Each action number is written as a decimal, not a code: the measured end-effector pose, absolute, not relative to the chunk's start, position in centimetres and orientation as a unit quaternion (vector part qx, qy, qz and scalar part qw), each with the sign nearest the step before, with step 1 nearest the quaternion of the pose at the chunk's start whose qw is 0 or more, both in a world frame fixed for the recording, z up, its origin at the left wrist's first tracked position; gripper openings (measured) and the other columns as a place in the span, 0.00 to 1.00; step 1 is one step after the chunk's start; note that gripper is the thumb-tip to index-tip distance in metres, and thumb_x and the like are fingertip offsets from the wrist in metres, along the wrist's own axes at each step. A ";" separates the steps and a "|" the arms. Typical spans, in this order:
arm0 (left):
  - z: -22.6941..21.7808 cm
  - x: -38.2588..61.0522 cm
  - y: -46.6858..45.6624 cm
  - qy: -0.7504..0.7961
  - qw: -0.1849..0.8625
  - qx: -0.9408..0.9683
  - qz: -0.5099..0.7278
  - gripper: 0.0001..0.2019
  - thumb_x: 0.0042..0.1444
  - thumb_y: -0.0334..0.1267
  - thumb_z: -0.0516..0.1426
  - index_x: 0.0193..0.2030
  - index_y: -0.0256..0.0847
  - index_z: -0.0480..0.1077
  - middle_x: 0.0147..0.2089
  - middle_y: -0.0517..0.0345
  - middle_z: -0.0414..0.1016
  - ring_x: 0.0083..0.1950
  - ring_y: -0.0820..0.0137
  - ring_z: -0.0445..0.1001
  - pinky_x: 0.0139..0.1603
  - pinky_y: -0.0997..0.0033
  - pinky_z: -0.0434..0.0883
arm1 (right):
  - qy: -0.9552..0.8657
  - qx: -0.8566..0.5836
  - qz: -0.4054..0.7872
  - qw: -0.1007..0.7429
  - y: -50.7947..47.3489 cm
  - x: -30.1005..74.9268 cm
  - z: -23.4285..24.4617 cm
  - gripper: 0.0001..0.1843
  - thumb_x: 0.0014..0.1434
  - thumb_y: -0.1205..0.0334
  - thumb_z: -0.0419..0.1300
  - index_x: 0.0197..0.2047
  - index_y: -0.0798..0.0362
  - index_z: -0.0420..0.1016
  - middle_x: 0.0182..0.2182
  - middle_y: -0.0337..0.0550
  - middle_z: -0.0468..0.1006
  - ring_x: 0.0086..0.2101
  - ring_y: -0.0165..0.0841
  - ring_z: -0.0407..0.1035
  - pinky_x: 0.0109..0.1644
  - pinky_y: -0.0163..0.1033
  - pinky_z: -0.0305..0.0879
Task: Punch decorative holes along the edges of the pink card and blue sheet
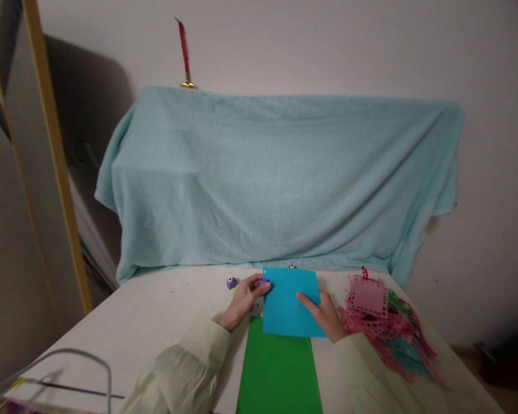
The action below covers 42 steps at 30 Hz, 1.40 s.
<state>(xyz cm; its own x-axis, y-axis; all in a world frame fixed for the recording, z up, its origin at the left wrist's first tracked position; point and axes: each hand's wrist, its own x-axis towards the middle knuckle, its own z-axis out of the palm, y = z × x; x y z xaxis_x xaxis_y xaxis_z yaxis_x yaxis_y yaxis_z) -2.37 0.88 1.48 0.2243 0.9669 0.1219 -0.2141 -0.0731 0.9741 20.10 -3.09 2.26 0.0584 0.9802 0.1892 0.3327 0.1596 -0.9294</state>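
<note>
Over the white tabletop [164,305], blue paper [285,313] sits between both hands [243,300] [329,319].

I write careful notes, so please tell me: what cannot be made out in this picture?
Head view:
Right hand: most fingers, behind blue sheet.
Purple object: mostly covered by left hand.
Green sheet: near end cut off by the bottom edge.
Far small item: too small to identify.

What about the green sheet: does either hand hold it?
No: the left hand holds a purple object, the right hand the blue sheet; the green sheet lies flat.
</note>
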 end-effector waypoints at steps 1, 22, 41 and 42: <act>1.4 -2.4 0.9 0.361 0.578 0.525 0.509 0.19 0.43 0.44 0.65 0.40 0.36 0.73 0.37 0.50 0.74 0.37 0.68 0.71 0.40 0.71 0.66 | -0.595 -0.550 0.344 0.475 -3.1 20.1 2.2 0.20 0.50 0.46 0.60 0.34 0.55 0.77 0.33 0.47 0.80 0.33 0.39 0.72 0.37 0.39 0.65; 2.0 -2.4 1.0 0.377 0.565 0.537 0.500 0.19 0.40 0.44 0.66 0.38 0.35 0.73 0.32 0.56 0.73 0.33 0.72 0.70 0.34 0.76 0.63 | -0.590 -0.550 0.345 0.479 -3.2 19.9 2.8 0.19 0.50 0.46 0.60 0.37 0.53 0.77 0.36 0.46 0.80 0.37 0.40 0.73 0.40 0.40 0.68; 2.3 -2.3 0.8 0.367 0.563 0.527 0.520 0.20 0.42 0.46 0.65 0.41 0.37 0.72 0.36 0.52 0.75 0.36 0.67 0.72 0.38 0.71 0.67 | -0.590 -0.558 0.317 0.490 -3.2 20.1 2.9 0.18 0.50 0.45 0.59 0.29 0.52 0.76 0.26 0.42 0.79 0.30 0.39 0.70 0.36 0.38 0.64; 2.3 -2.4 0.9 0.365 0.567 0.521 0.524 0.20 0.43 0.46 0.64 0.42 0.37 0.72 0.36 0.52 0.75 0.36 0.67 0.73 0.39 0.70 0.68 | -0.588 -0.558 0.315 0.493 -3.2 20.1 3.0 0.17 0.50 0.45 0.59 0.28 0.51 0.76 0.25 0.41 0.78 0.30 0.38 0.70 0.36 0.38 0.64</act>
<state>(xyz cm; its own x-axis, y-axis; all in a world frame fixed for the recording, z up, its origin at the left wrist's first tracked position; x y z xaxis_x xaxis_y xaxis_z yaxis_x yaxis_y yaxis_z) -2.37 0.87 2.31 0.1854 0.9738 0.1321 -0.2136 -0.0912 0.9726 20.10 -3.20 2.98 0.1092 0.9673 0.2289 0.3456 0.1789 -0.9212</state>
